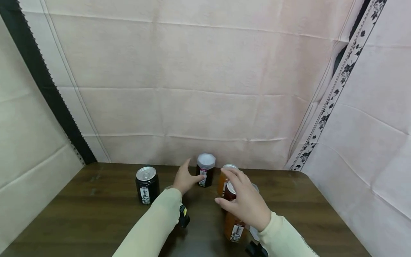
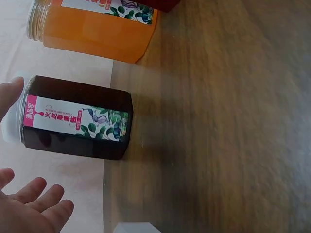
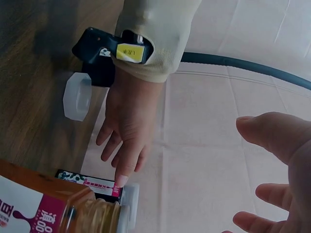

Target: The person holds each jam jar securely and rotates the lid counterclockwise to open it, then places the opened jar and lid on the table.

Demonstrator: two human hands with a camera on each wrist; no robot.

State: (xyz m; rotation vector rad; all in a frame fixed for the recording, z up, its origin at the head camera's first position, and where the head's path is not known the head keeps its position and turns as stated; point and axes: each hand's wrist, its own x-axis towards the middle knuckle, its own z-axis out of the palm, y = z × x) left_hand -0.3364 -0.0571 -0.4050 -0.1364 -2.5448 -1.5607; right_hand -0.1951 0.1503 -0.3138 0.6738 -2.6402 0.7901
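Note:
A dark jam jar (image 1: 207,176) with a white lid (image 1: 206,160) stands upright near the table's back edge; its pink-and-white label shows in the left wrist view. My left hand (image 1: 186,179) is beside this jar, fingers spread and thumb overlapping the lid in the left wrist view; whether they touch, I cannot tell. My right hand (image 1: 245,198) hovers with parted fingers, holding nothing, over a group of jars. Partly hidden by it are an orange jar (image 1: 221,184), a reddish-brown jar (image 1: 228,194) and a nearer orange jar (image 1: 232,225). One orange jar (image 2: 97,29) has a bare threaded neck.
To the left stands a dark container (image 1: 147,187) with a silvery top and white label. A loose white lid (image 3: 77,97) lies on the wooden table (image 1: 106,217) near the left wrist. Pale cloth walls (image 1: 199,71) rise behind and along both sides.

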